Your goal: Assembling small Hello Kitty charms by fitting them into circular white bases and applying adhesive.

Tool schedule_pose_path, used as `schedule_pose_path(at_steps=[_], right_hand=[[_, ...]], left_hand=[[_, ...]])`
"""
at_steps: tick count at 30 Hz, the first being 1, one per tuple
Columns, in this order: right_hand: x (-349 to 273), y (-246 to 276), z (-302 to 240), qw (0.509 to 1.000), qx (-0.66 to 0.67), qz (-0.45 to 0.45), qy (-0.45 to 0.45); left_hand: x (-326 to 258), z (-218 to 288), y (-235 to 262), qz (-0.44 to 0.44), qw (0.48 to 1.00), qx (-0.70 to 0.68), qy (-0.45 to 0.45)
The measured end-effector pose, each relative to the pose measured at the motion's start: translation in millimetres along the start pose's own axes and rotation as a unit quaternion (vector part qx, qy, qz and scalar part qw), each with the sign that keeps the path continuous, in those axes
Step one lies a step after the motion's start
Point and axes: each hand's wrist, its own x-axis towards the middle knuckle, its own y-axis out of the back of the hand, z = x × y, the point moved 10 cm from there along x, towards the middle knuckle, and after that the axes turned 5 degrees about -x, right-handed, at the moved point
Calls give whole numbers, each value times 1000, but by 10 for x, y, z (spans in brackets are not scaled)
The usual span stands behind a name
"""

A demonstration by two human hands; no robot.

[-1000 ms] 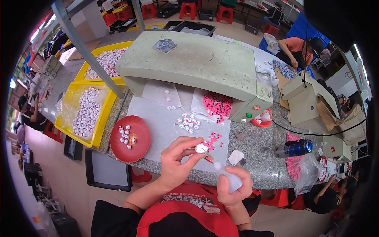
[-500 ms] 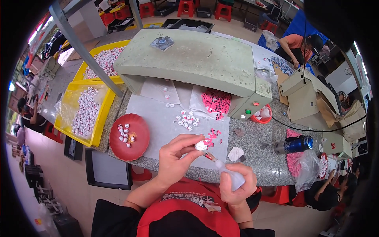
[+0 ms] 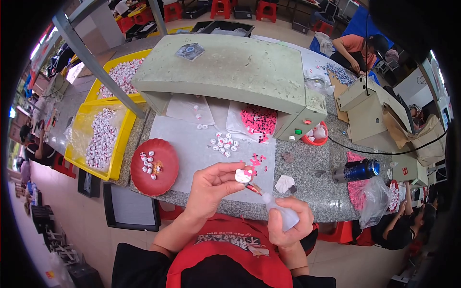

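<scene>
Between the thumb and fingertips of my left hand (image 3: 207,191) is a small rounded white piece (image 3: 242,176) with a pink patch on top. My right hand (image 3: 292,230) grips a translucent squeeze bottle (image 3: 286,217), its thin nozzle (image 3: 254,188) pointing up-left at the lower edge of the piece. I cannot tell whether the tip touches it. Just beyond my fingers, small pink pieces (image 3: 256,160) lie scattered on white paper (image 3: 192,144). Several white rounded pieces (image 3: 224,143) sit farther back on that sheet.
A scalloped red dish (image 3: 144,182) at left holds several white pieces. Yellow trays (image 3: 119,158) of more pieces stand beyond it. A pale green metal housing (image 3: 225,62) spans the paper, with a pink pile (image 3: 259,120) under it. At right lie a blue can (image 3: 357,170) and a plastic bag (image 3: 374,197).
The white piece has been turned in my left fingers, so its pink patch now shows on top. The nozzle sits slightly lower against it. The whole view has shifted a little.
</scene>
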Motion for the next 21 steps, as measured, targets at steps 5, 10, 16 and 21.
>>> schedule_pose_path(at_steps=[5,10,16,21], right_hand=[[25,31,-6,1000,-17,-6,1],[71,2,-16,999,1,-41,-12],[68,10,38,999,2,-33,-19],[30,13,90,999,19,-26,-28]], left_hand=[[15,14,10,4,1000,7,-18],[24,-6,-8,4,1000,11,-13],[29,-8,-47,-1,1000,18,-13],[-3,99,-109,-12,996,44,-78]])
